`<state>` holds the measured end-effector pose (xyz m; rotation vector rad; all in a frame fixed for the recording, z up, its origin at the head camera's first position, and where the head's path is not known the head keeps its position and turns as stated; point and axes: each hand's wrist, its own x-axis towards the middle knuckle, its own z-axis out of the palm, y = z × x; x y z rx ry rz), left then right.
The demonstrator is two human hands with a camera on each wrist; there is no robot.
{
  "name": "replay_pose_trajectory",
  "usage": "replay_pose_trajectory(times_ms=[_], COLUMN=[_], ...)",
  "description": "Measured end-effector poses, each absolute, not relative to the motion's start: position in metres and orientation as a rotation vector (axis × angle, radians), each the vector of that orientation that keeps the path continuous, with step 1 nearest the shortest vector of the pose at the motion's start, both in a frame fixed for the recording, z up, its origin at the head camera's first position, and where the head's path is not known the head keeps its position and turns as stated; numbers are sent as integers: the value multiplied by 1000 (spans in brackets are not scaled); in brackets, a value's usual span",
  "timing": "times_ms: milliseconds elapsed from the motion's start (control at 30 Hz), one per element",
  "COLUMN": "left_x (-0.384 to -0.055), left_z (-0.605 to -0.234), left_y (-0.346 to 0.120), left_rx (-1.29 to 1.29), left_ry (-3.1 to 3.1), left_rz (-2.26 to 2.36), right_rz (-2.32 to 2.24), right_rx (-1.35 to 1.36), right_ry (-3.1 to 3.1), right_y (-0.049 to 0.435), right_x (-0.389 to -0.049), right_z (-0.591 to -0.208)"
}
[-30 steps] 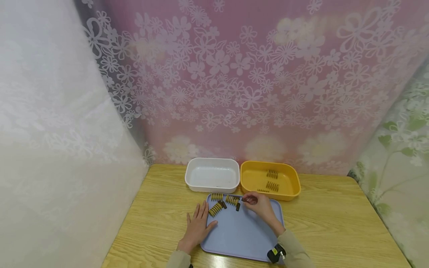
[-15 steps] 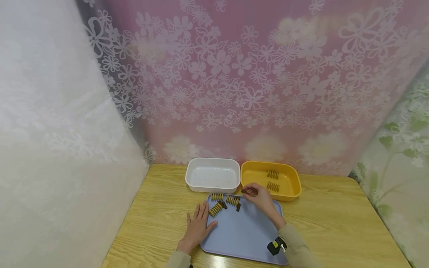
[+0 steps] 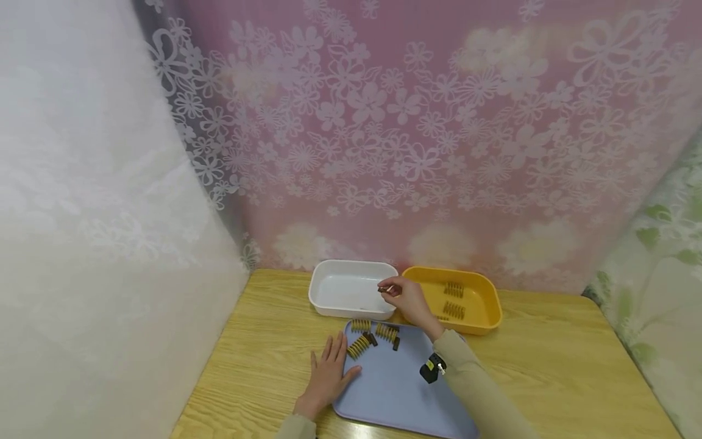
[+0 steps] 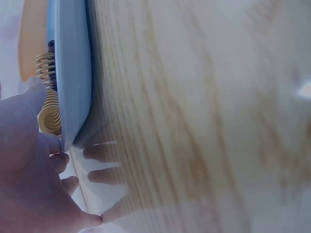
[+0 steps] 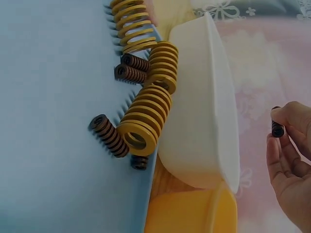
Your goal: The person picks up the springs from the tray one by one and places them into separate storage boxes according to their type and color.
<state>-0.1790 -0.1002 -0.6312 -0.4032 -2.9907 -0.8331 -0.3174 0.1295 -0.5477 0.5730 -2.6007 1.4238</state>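
Between thumb and fingertips my right hand [image 3: 408, 300] pinches a small dark brown coil spring [image 5: 277, 127], held over the right part of the white bin [image 3: 340, 291]. My left hand [image 3: 327, 377] lies with fingers spread at the left edge of the blue tray [image 3: 400, 390], its thumb over the rim. Near the tray's far left corner lie several larger yellow springs [image 5: 146, 114], grouped together. Small brown springs [image 5: 109, 136] lie among them, one partly hidden under a yellow spring in the right wrist view.
Right of the white bin stands a yellow bin [image 3: 482, 305] with several yellow springs [image 3: 454, 310] inside. Both bins sit behind the tray on the wooden table [image 3: 576, 366]. A flowered curtain [image 3: 417, 152] hangs behind the table.
My right hand has lifted from the tray's far edge and moved forward and left over the white bin with the brown spring. The left hand has stayed at the tray edge.
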Motion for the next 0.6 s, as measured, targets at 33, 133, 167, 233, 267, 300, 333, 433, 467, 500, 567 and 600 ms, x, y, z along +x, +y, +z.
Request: replay_pose_trajectory(times_ms=[33, 133, 167, 233, 267, 300, 333, 433, 467, 500, 567, 600], left_x=[-179, -181, -182, -182, -183, -182, -182, -182, -182, -182, -182, -183], left_z=[-632, -635, -637, -638, -637, -636, -634, -630, -629, -629, -630, -631], left_y=[-101, -102, -102, -103, -103, -103, -103, -102, -102, -102, -102, -102], left_rx=[-400, -404, -412, -432, -444, -452, -459, -453, -446, -438, -425, -420], left_ry=[-2992, -2971, -2954, -2922, -2909, -2897, -2892, -2917, -2932, -2944, -2967, -2975], left_rz=[-828, -806, -790, -774, -769, -774, -771, -780, -780, -778, -768, -763], right_rz=[1416, 1355, 1318, 1251, 1221, 1199, 1176, 1139, 1132, 1119, 1105, 1100], right_rx=[583, 608, 618, 634, 649, 669, 692, 765, 782, 800, 823, 823], right_ry=[-2607, -2640, -2657, -2698, -2714, -2726, -2736, -2759, -2767, -2776, -2803, -2820], right_y=[126, 114, 110, 102, 99, 96, 93, 86, 84, 82, 78, 76], right_x=[-322, -334, -338, -345, -348, -351, -354, -361, -363, -364, -367, -368], right_z=[-550, -556, -558, -560, -562, -563, -564, -567, -567, -568, -570, -571])
